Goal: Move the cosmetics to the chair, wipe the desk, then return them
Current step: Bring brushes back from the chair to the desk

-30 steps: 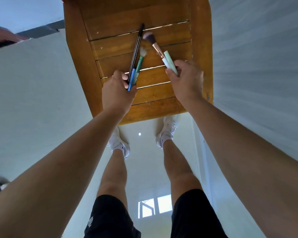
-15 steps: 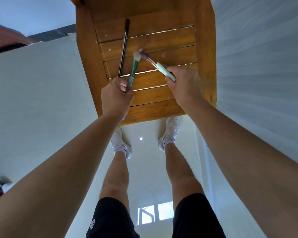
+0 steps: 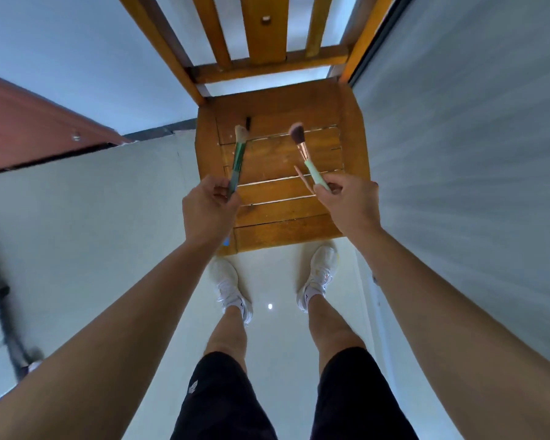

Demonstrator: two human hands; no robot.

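Left arm stretched forward, left hand point(image 3: 208, 207) over front left of chair point(image 3: 283, 230) seat. Grip clamped on dark green brush point(image 3: 237, 161), bristles pointing away, held above seat. Black pencil point(image 3: 248, 122) tip shows behind bristles, near seat's back edge. Right arm extended, right hand point(image 3: 346, 201) grip pinching mint-handled brush point(image 3: 303, 151) plus thin pink stick point(image 3: 303, 179), bristles tilted up-left. Hands apart.

Cropped by top edge: chair back point(image 3: 264, 33). Mostly hidden behind green brush point(image 3: 238, 160): thin black stick point(image 3: 248, 121). Blurred past recognition at left edge: dark object point(image 3: 0, 300).
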